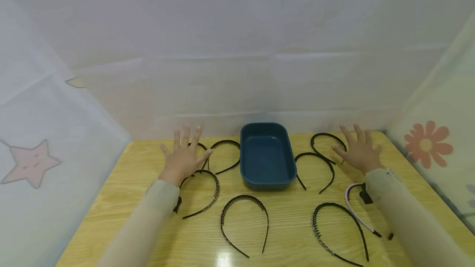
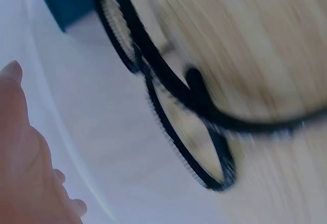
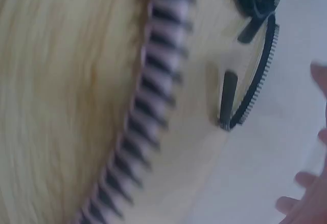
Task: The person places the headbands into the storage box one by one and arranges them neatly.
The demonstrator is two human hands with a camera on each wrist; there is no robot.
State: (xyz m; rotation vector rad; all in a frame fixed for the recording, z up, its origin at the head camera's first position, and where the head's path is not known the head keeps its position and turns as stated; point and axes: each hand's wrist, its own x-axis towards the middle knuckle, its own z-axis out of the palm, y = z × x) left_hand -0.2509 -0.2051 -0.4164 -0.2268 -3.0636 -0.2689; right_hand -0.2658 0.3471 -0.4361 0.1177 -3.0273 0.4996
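Both hands hover over the table with fingers spread, holding nothing. My left hand (image 1: 182, 160) is above black toothed headbands at the left; one headband (image 1: 218, 184) lies by its wrist, and another behind it is partly hidden. My right hand (image 1: 359, 153) is nearest a black headband (image 1: 326, 134) at the back right. A pink headband with black teeth (image 3: 153, 75) lies under the right wrist, partly covered by the sleeve. Further black headbands lie front centre (image 1: 243, 197), front right (image 1: 330, 204) and beside the dark blue bin (image 1: 268, 186).
The deep rectangular bin stands at the back middle of the wooden table (image 1: 289, 226). A pale cloth wall (image 1: 222, 85) rises behind the table, with cloth at both sides. A small black piece (image 1: 390, 236) lies near the right forearm.
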